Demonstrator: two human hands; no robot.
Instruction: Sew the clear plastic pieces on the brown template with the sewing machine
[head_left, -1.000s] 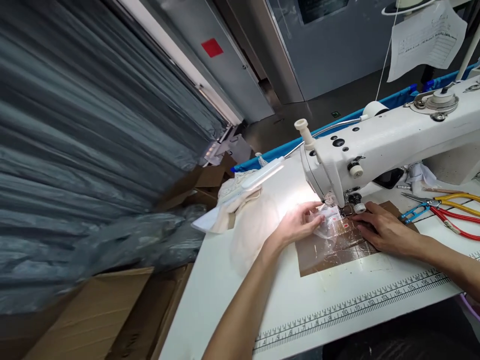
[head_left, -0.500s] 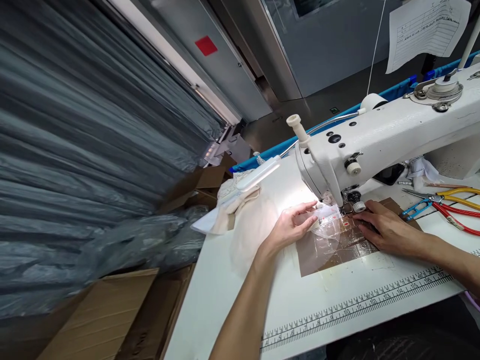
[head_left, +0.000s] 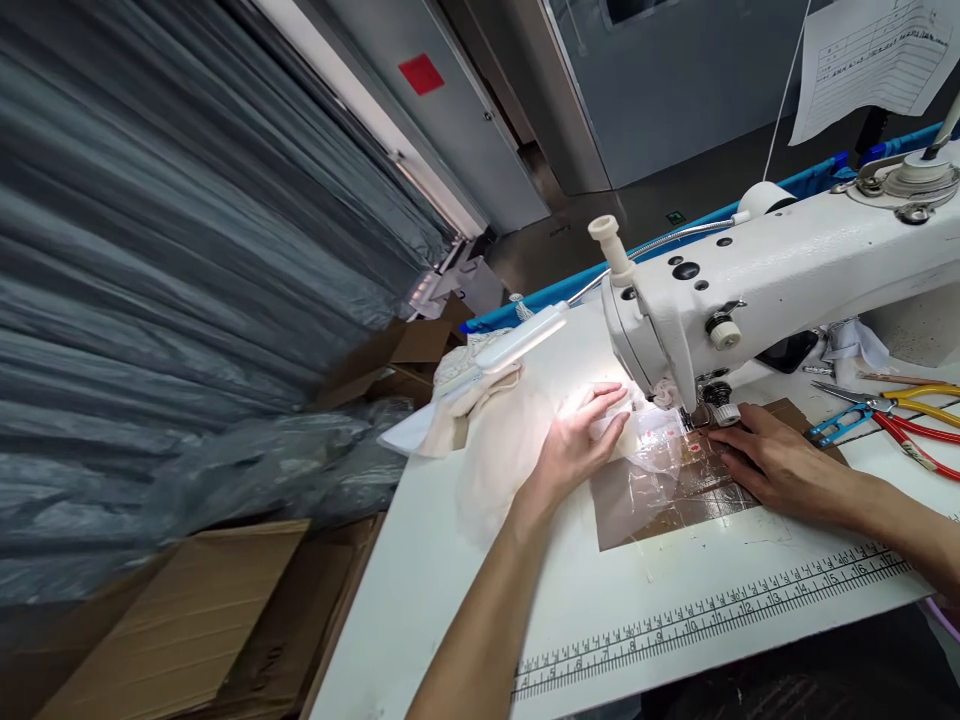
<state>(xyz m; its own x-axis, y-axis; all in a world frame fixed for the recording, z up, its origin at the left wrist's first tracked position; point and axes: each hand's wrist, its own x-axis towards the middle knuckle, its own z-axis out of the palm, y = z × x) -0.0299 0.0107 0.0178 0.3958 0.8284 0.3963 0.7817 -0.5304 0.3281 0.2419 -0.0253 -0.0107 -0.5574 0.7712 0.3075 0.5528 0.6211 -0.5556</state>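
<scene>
My left hand (head_left: 579, 442) is left of the needle area, thumb and fingers apart with a gap between them. It is beside a sheer whitish fabric piece (head_left: 651, 440) with small red spots, which lies by the presser foot of the white sewing machine (head_left: 810, 262). My right hand (head_left: 784, 462) lies palm down just right of the presser foot, its fingers stretched out and slightly spread over a brown, shiny-taped plate (head_left: 622, 505). One fingertip is close to a white knob (head_left: 726, 414). Its undersides are hidden.
Pale fabric (head_left: 491, 475) lies on the table left of my left hand. Red-handled pliers (head_left: 911, 440), blue snips (head_left: 840, 424) and yellow-handled pliers (head_left: 926, 395) lie at right. A printed ruler (head_left: 705, 620) runs along the front edge. Cardboard boxes (head_left: 217, 600) stand at lower left.
My left hand has drawn slightly back from the sheer piece, and its thumb and fingers have separated. My right hand stays nearly in place. The view has shifted slightly.
</scene>
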